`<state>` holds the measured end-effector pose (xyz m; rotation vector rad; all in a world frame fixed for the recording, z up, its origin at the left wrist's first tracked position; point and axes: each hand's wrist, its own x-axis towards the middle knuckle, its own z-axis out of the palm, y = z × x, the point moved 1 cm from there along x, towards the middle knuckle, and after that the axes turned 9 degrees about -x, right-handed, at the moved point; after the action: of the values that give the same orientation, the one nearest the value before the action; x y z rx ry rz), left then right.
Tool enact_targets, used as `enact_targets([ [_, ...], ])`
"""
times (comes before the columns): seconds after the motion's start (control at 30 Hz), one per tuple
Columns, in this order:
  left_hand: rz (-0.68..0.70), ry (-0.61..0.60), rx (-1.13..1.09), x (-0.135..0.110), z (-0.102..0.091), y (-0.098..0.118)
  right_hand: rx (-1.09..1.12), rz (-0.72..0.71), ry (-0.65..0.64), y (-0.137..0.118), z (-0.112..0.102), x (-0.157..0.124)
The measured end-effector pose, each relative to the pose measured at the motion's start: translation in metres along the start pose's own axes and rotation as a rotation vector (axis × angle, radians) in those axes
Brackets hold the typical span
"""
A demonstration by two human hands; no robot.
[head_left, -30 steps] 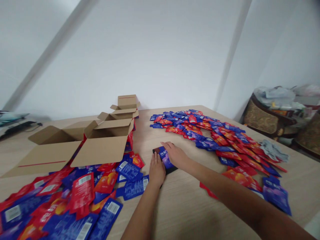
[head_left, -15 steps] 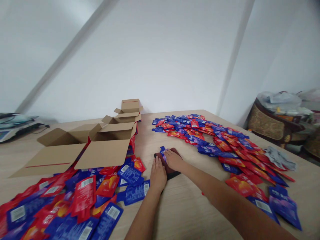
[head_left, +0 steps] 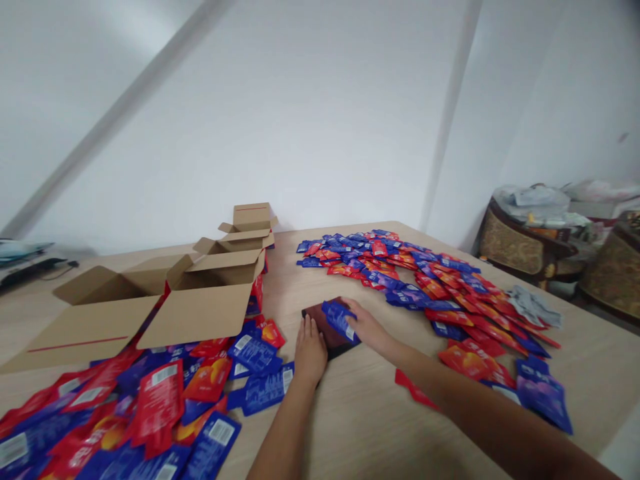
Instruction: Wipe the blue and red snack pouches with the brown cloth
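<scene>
The counter (head_left: 370,427) carries open cardboard boxes (head_left: 195,310) at left, a long spread of red and blue pouches (head_left: 450,280) at right and another heap (head_left: 160,393) at near left. Between them lies a dark board (head_left: 316,312). The left hand (head_left: 311,352) rests flat on its left side, holding nothing; the right hand's (head_left: 371,328) grip is clamped on the right edge of a blue pouch (head_left: 337,319) over the board.

Brown square-cornered cardboard boxes (head_left: 205,308): left, on pale wooden table (head_left: 370,413).
Left heap of flat red-and-blue plastic sachets (head_left: 159,400): before boxes.
Right sachet heap (head_left: 433,287): right of boxes.
Dark rectangular pad (head_left: 315,316): between heaps.
</scene>
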<state>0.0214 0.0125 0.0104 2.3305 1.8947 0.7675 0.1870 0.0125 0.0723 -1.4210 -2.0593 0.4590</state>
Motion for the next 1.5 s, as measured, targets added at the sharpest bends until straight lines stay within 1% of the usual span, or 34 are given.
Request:
enact_targets([
  [0.03,-0.005,0.0,-0.004,0.0,0.0,0.0,0.065,0.06,0.029,0.004,-0.002,0.004],
  [0.07,-0.01,-0.001,-0.007,0.0,0.0,0.001,0.083,0.118,0.034,0.008,-0.002,0.007],
  [0.1,-0.013,-0.003,-0.007,0.0,0.0,0.001,0.049,0.17,0.026,0.013,0.0,0.007],
  [0.17,-0.02,-0.009,-0.001,0.0,0.0,0.001,-0.121,0.22,-0.011,0.023,0.011,0.002],
  [0.2,-0.021,-0.011,0.006,0.0,0.0,0.002,-0.216,0.203,-0.048,0.027,0.019,-0.001],
  [0.23,-0.018,-0.015,0.016,0.0,0.0,0.002,-0.301,0.154,-0.09,0.03,0.027,-0.004],
  [0.3,-0.012,-0.023,0.038,0.0,0.001,0.002,-0.414,0.015,-0.164,0.034,0.044,-0.004],
  [0.33,-0.009,-0.027,0.046,0.0,0.001,0.002,-0.452,-0.042,-0.18,0.035,0.05,-0.001],
  [0.4,-0.011,-0.034,0.055,0.0,0.001,0.003,-0.514,-0.098,-0.17,0.035,0.056,0.013],
  [0.47,-0.018,-0.037,0.053,-0.001,0.0,0.004,-0.558,-0.092,-0.168,0.033,0.055,0.032],
  [0.53,-0.02,-0.035,0.041,-0.001,-0.001,0.005,-0.589,-0.079,-0.199,0.028,0.049,0.047],
  [0.6,-0.014,-0.031,0.025,-0.001,-0.002,0.005,-0.614,-0.106,-0.25,0.02,0.042,0.052],
  [0.67,-0.008,-0.028,0.014,-0.001,-0.002,0.004,-0.636,-0.165,-0.291,0.009,0.037,0.045],
  [0.73,-0.007,-0.028,0.006,-0.001,-0.001,0.003,-0.652,-0.192,-0.299,-0.002,0.036,0.029],
  [0.83,-0.008,-0.019,-0.021,-0.001,-0.001,0.003,-0.637,-0.093,-0.257,-0.015,0.032,0.006],
  [0.93,-0.005,-0.001,-0.074,-0.002,-0.001,0.002,-0.611,-0.001,-0.222,-0.021,0.018,0.002],
  [1.0,-0.002,0.025,-0.125,-0.002,0.001,0.0,-0.546,0.034,-0.176,-0.025,0.006,0.009],
  [1.03,0.014,0.043,-0.159,-0.002,0.002,-0.001,-0.445,0.044,-0.155,-0.029,0.002,0.013],
  [1.07,0.041,0.063,-0.199,-0.002,0.003,-0.002,-0.293,0.037,-0.152,-0.033,0.0,0.018],
  [1.1,0.07,0.087,-0.241,-0.002,0.005,-0.003,-0.1,0.012,-0.171,-0.039,0.001,0.022],
  [1.17,0.095,0.125,-0.293,-0.001,0.008,-0.005,0.288,-0.073,-0.259,-0.05,0.008,0.032],
  [1.2,0.077,0.131,-0.289,0.0,0.009,-0.005,0.403,-0.108,-0.3,-0.053,0.012,0.037],
  [1.23,0.046,0.125,-0.265,0.0,0.009,-0.005,0.445,-0.12,-0.314,-0.053,0.015,0.043],
  [1.27,0.015,0.109,-0.226,0.0,0.009,-0.004,0.408,-0.104,-0.292,-0.05,0.015,0.049],
  [1.3,-0.005,0.084,-0.18,-0.001,0.008,-0.003,0.283,-0.058,-0.238,-0.042,0.013,0.057],
  [1.33,-0.013,0.06,-0.135,-0.001,0.007,-0.002,0.12,0.006,-0.166,-0.03,0.008,0.064],
  [1.4,-0.01,0.029,-0.065,-0.002,0.004,0.0,-0.313,0.182,-0.008,0.004,-0.01,0.074],
  [1.43,-0.008,0.021,-0.041,-0.002,0.002,0.001,-0.382,0.247,0.025,0.024,-0.02,0.077],
  [1.5,-0.014,0.01,-0.013,-0.003,0.001,0.002,-0.456,0.33,0.068,0.063,-0.038,0.076],
])
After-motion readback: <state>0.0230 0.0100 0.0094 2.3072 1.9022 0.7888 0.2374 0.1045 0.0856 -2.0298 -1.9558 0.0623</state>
